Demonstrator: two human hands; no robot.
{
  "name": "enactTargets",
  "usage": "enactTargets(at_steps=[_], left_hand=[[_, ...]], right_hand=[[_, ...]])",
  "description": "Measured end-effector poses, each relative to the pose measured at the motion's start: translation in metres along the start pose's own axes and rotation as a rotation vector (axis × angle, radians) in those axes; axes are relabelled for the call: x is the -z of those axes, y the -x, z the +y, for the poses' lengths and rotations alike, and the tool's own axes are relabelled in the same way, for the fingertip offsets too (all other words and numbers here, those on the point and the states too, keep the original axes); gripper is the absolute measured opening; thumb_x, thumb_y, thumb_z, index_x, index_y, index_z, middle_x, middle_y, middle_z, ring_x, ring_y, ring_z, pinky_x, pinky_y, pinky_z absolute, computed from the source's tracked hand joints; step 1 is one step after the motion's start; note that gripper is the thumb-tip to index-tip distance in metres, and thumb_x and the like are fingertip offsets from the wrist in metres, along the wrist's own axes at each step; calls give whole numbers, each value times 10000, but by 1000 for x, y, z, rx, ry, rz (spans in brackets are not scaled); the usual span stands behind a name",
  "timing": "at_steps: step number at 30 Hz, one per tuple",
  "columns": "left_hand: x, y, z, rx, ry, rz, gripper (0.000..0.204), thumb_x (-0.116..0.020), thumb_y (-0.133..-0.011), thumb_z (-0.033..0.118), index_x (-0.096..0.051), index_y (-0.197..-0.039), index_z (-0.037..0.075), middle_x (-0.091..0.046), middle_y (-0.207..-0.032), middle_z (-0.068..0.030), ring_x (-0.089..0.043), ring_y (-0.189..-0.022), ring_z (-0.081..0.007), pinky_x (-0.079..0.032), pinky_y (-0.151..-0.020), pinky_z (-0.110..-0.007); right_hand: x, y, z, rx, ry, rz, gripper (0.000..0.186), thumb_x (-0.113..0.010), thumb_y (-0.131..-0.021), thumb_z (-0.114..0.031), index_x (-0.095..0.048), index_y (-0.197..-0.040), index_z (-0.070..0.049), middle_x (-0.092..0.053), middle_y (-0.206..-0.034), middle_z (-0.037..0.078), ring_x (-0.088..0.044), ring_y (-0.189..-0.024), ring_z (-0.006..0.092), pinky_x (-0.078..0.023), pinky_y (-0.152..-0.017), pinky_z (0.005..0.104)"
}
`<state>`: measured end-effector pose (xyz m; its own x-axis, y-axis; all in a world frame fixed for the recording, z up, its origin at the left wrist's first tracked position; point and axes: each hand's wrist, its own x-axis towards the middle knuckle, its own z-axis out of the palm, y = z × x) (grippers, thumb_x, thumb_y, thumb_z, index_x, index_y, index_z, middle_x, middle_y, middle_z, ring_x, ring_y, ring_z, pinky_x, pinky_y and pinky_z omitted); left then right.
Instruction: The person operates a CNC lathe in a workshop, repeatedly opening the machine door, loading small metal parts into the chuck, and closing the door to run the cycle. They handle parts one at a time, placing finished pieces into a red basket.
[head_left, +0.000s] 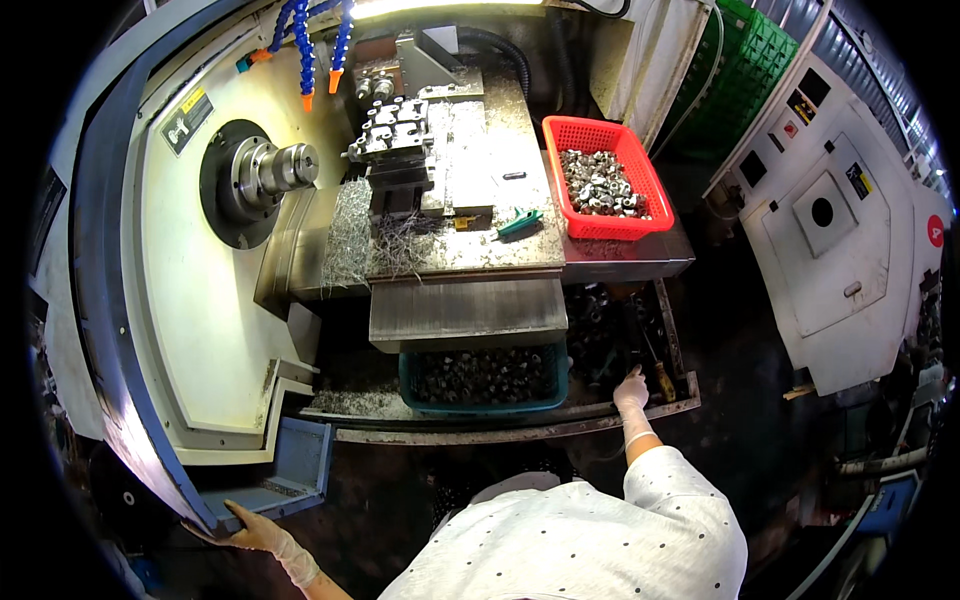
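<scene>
Head view, looking down into an open lathe. Far left, the left hand in a thin pale glove is curled over the lower edge of the machine's sliding door, fingers wrapped on the rim, gripping it. Just beside it there's a small blue-grey tray sticking out of the machine front; can't tell what's in it.

Moving right, the chuck sits in the cream-coloured wall, with orange-tipped blue coolant hoses hanging above it. Next to that is the tool turret on the flat metal bed, with curly swarf heaped at its front edge and a little green-handled tool lying on the bed.

Below the bed, a teal crate sits in the chip pan, pretty much full of small dark metal parts. Up on the right end of the bed there's a red mesh basket holding a pile of shiny nut-like metal pieces, roughly half covering its floor.

Right of the teal crate, the right hand, also gloved, is reaching down into a dark trough of loose dark parts and is touching a wood-handled tool. The fingers point down into the pile; I can't tell if they're closed on anything. Far right is a white machine cabinet.
</scene>
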<state>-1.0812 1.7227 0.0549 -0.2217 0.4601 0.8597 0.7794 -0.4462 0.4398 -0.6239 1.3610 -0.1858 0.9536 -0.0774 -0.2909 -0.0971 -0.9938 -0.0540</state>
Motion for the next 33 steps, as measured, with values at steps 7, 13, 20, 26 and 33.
enactTargets(at_steps=[7, 13, 20, 26, 33], left_hand=[[1, 2, -6, -14, 9, 36, 605, -548, -753, 25, -209, -1254, -2, -262, -1276, -186, -322, -1140, -295, -256, -959, -395], [5, 5, -5, 55, 186, -36, 670, -530, -724, 4, -148, -1274, 1, -183, -1309, -187, -257, -1173, -306, -213, -966, -423], [-2, 4, -17, -82, 163, -52, 723, -512, -673, -38, -103, -1269, -36, -151, -1306, -235, -192, -1205, -359, -136, -981, -469], [5, 6, -27, -95, 145, -74, 736, -544, -691, 36, -91, -1269, -21, -147, -1307, -232, -180, -1205, -376, -130, -978, -485], [2, 9, -32, -111, 147, -77, 748, -549, -674, 45, -102, -1270, -15, -168, -1300, -233, -192, -1202, -376, -128, -980, -487]], right_hand=[[53, 39, -4, 81, -1497, 198, 286, -595, -713, -143, -522, -961, -20, -508, -724, 54, -492, -624, 140, -431, -619, 286], [191, 159, -124, 763, -1652, -250, 426, -465, -724, -73, -431, -1135, 32, -497, -1113, 133, -465, -1036, 172, -340, -876, 275], [180, 249, -421, 540, -1816, -869, 382, -475, -812, -393, -475, -817, -11, -563, -668, 105, -557, -558, 188, -472, -534, 300], [143, 265, -516, 411, -1949, -488, 439, -431, -813, -456, -449, -662, -43, -472, -499, 45, -434, -362, 132, -335, -321, 255], [139, 261, -513, 481, -1862, -549, 426, -418, -818, -458, -453, -671, -60, -472, -499, 31, -416, -361, 122, -327, -329, 251]])
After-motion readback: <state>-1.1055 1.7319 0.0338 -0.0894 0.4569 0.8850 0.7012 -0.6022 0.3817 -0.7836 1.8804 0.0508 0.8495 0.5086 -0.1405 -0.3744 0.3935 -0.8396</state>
